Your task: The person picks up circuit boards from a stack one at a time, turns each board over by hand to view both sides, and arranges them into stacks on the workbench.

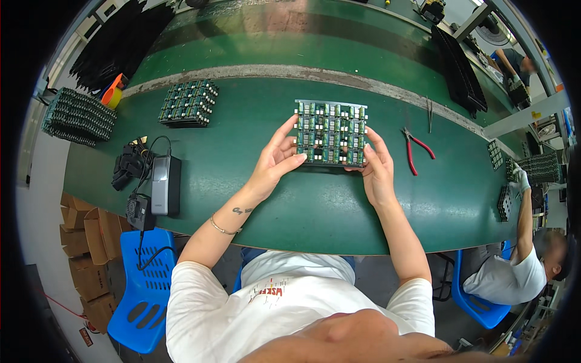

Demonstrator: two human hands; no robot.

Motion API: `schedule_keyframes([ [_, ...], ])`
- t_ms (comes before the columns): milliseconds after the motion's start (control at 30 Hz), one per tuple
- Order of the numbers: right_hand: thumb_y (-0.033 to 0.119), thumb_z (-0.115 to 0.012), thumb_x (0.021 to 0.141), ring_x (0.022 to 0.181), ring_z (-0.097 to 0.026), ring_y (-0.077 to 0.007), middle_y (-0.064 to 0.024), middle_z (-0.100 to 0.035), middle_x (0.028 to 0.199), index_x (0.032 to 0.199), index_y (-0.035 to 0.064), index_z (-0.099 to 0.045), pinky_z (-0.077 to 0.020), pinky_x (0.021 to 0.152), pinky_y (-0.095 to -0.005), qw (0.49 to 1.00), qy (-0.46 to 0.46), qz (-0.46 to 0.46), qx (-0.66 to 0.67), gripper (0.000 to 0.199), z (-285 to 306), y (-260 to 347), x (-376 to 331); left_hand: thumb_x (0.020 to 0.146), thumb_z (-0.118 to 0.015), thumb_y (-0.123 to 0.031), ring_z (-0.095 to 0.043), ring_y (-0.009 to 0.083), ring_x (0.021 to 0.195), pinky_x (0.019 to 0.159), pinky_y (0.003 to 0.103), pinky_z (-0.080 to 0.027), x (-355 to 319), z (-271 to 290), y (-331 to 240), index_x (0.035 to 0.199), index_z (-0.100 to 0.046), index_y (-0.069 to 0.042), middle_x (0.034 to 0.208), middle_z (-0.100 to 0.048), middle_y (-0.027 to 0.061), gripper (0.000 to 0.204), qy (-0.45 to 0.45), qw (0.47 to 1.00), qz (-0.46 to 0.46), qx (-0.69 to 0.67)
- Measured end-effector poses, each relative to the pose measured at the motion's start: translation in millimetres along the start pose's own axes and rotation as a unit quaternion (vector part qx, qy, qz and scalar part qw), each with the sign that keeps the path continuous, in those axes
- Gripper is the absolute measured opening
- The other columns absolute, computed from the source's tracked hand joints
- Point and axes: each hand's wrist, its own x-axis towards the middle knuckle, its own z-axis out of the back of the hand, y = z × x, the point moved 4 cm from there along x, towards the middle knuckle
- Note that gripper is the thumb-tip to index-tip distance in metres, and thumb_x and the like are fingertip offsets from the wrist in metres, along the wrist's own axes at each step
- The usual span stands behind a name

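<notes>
1 PCB panel (331, 133), poss. >1 layer (edges hard to see), gripped at its sides btwn L hand (279, 156) & R hand (379, 172), over green table (290, 212); can't tell if touching. Fingers partly hidden behind it. 2 PCB stacks (187, 103) far L. 1 pr red-handled pliers (417, 150), 1 pr tweezers (430, 115) to R.

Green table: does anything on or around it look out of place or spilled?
Nothing looks spilled, but a black cable dangles over the near left edge of the green table and loops across the blue chair, which looks untidy and might snag.
</notes>
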Motion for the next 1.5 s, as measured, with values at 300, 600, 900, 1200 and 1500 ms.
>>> schedule_keyframes([
  [300,0.021,-0.047,0.092,0.081,-0.061,-0.0130,-0.0115,-0.060,0.104,0.132,0.0058,-0.033,-0.0498,0.064,-0.0222,0.999,0.008,-0.022,0.042,0.046,-2.9,-2.2,-0.8,0.083,-0.049,0.002,-0.054,0.0201,0.105,0.085,0.028,-0.046,-0.7,0.5,0.0,0.144,-0.016,-0.008,0.125,-0.048,0.0152,0.071,0.016,0.995,0.033,-0.097],
  [600,0.021,-0.049,0.092,0.077,-0.059,-0.0132,-0.0120,-0.058,0.101,0.120,0.0076,-0.041,-0.0503,0.066,-0.0238,0.993,0.025,0.000,0.118,0.032,-2.3,6.3,-0.7,0.087,-0.044,-0.009,-0.055,0.0160,0.097,0.081,0.027,-0.046,0.8,3.4,-2.8,0.142,-0.022,-0.006,0.127,-0.046,0.0137,0.060,0.020,0.986,0.043,-0.159],
  [900,0.010,-0.060,0.084,0.084,-0.061,-0.0209,-0.0148,-0.057,0.102,0.102,0.0045,-0.046,-0.0543,0.069,-0.0293,0.985,0.149,0.015,0.089,0.023,-17.3,2.8,-19.9,0.093,-0.035,-0.028,-0.057,0.0150,0.091,0.085,0.030,-0.043,0.9,13.7,3.1,0.126,-0.048,-0.003,0.115,-0.057,0.0103,0.044,-0.070,0.965,0.112,-0.225],
  [1200,0.009,-0.060,0.082,0.083,-0.062,-0.0237,-0.0162,-0.056,0.104,0.107,0.0061,-0.039,-0.0551,0.067,-0.0314,0.988,0.132,0.009,0.084,0.033,-24.4,4.2,-21.7,0.093,-0.034,-0.032,-0.058,0.0179,0.098,0.088,0.031,-0.043,0.2,10.8,2.0,0.123,-0.051,-0.003,0.115,-0.058,0.0116,0.044,-0.064,0.964,0.115,-0.232],
  [1500,0.008,-0.058,0.082,0.084,-0.062,-0.0239,-0.0170,-0.054,0.110,0.109,0.0067,-0.036,-0.0550,0.068,-0.0314,0.987,0.129,0.005,0.093,0.035,-18.2,1.9,-19.7,0.092,-0.036,-0.032,-0.054,0.0231,0.105,0.091,0.036,-0.041,2.4,13.6,6.0,0.128,-0.046,-0.004,0.120,-0.054,0.0145,0.046,-0.047,0.970,0.112,-0.209],
])
